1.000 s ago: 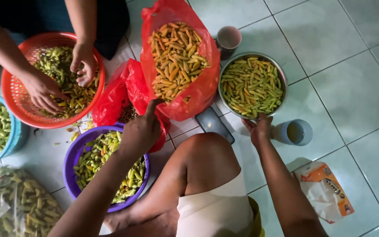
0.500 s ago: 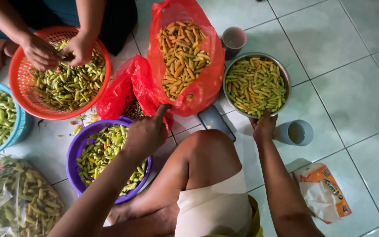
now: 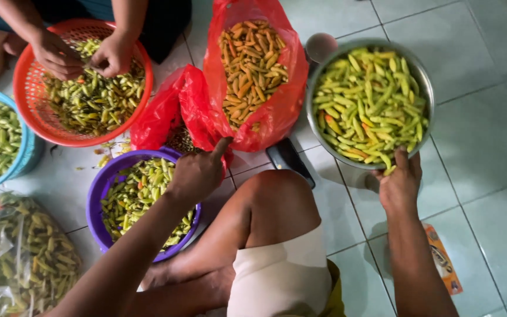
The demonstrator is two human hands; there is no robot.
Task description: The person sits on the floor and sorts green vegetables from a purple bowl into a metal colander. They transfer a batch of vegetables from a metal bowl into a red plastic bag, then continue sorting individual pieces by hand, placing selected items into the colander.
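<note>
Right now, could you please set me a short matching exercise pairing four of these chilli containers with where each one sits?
Things:
1. metal bowl
2. purple bowl
3. red bag
4. orange basket

Places:
A. under another person's two hands
B. held at the rim by the right hand
C. below the left hand
D. between the basket and the metal bowl

Pairs: 1-B, 2-C, 3-D, 4-A
</note>
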